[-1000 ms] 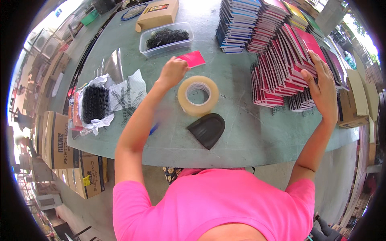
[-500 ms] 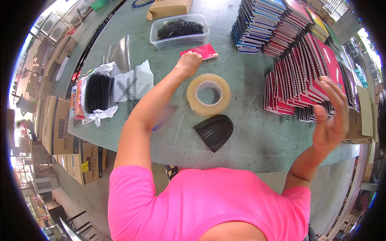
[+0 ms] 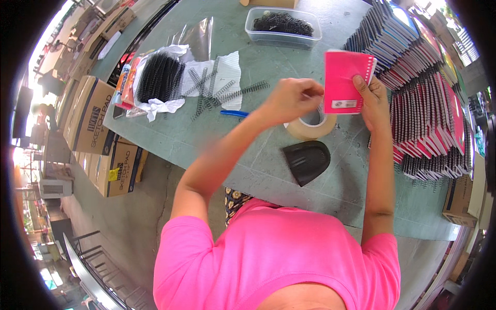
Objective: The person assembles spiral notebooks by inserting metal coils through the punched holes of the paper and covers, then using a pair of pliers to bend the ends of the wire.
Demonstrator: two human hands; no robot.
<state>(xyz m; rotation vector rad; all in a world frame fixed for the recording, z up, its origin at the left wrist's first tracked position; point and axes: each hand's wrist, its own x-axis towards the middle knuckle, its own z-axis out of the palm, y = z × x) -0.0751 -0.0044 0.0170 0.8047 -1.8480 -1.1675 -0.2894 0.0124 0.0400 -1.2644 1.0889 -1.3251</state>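
Observation:
Upright over the table, a small pink-red notebook (image 3: 345,77) hangs in my right hand (image 3: 374,101), its thumb pressed on the cover. A row of punched holes runs down the edge on that side, with no coil seen in them. My left hand (image 3: 297,101) is curled, its fingertips bent together close to the notebook's left edge; whatever they hold, if anything, is hidden. Below the hands lies a big roll of clear tape (image 3: 310,130), partly covered by my left hand. A black curved plastic piece (image 3: 308,161) rests nearer to me.
Loose black spiral coils (image 3: 206,93) lie left on white paper, beside a dense coil bundle (image 3: 159,77) and a blue pen (image 3: 233,113). A clear plastic tub (image 3: 283,44) of coils stands farther back. Stacked spiral notebooks (image 3: 426,121) fill the right side. Cartons (image 3: 90,116) stand off the left edge.
The notebook has come up off the table and is now in my right hand, which moved inward from the stacks. My left hand has drawn nearer. The whole view has swung leftward.

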